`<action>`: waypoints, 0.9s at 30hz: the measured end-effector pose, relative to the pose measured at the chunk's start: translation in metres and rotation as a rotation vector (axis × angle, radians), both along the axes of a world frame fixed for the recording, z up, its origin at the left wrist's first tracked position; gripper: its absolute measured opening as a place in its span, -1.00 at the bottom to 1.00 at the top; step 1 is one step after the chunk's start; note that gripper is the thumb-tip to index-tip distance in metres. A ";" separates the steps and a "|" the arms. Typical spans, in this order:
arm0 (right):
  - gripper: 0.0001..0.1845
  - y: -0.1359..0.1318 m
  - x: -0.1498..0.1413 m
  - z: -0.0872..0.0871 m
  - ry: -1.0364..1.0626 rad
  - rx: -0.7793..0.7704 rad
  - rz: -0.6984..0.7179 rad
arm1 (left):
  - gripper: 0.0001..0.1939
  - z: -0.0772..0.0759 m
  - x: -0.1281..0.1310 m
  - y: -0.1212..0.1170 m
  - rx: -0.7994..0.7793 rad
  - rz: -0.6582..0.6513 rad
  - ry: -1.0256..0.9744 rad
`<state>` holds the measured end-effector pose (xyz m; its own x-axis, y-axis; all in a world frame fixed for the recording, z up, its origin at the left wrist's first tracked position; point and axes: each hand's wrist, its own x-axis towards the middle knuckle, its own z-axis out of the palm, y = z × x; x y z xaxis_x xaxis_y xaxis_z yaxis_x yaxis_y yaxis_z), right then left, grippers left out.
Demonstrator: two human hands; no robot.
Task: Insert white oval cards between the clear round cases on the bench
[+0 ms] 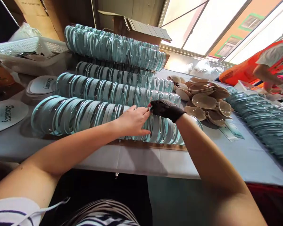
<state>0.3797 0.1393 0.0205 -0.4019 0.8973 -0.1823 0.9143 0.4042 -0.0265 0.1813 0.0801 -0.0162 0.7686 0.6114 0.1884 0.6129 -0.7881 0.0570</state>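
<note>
Several long rows of clear glass lids with pale bands lie on edge across the table. My bare left hand rests on the nearest row, fingers curled over the lids' rims. My right hand, in a black mesh glove, meets it from the right and pinches the edge of a lid in the same row. Both hands touch the row near its right end.
A heap of beige shell-shaped cups lies beyond my right hand. More glass lids stretch along the right side. White lidded containers and a white basket stand at left. A person in orange works at far right.
</note>
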 end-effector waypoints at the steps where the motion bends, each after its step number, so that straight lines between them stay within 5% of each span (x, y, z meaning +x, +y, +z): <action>1: -0.61 0.013 -0.003 -0.001 0.023 -0.088 0.066 | -0.14 -0.003 0.001 -0.001 0.011 0.000 -0.002; 6: -0.63 0.031 -0.009 -0.004 0.094 -0.314 0.231 | -0.16 -0.006 -0.002 -0.003 0.018 -0.001 0.000; 11: -0.75 0.009 -0.010 0.003 -0.066 0.017 0.122 | -0.15 -0.004 -0.001 -0.002 0.011 0.011 -0.005; 16: -0.81 -0.058 0.003 0.001 0.191 0.202 0.080 | -0.18 -0.004 0.000 -0.003 -0.002 0.034 -0.002; 19: -0.81 -0.118 0.008 -0.028 0.193 0.291 0.025 | -0.19 -0.004 0.000 -0.003 -0.007 0.034 0.006; 22: -0.71 -0.162 0.006 -0.076 0.087 0.288 0.015 | -0.20 -0.004 0.000 -0.002 -0.009 0.038 0.021; 27: -0.57 -0.182 -0.004 -0.133 -0.038 0.315 -0.008 | -0.18 -0.002 -0.004 -0.002 -0.010 0.038 0.051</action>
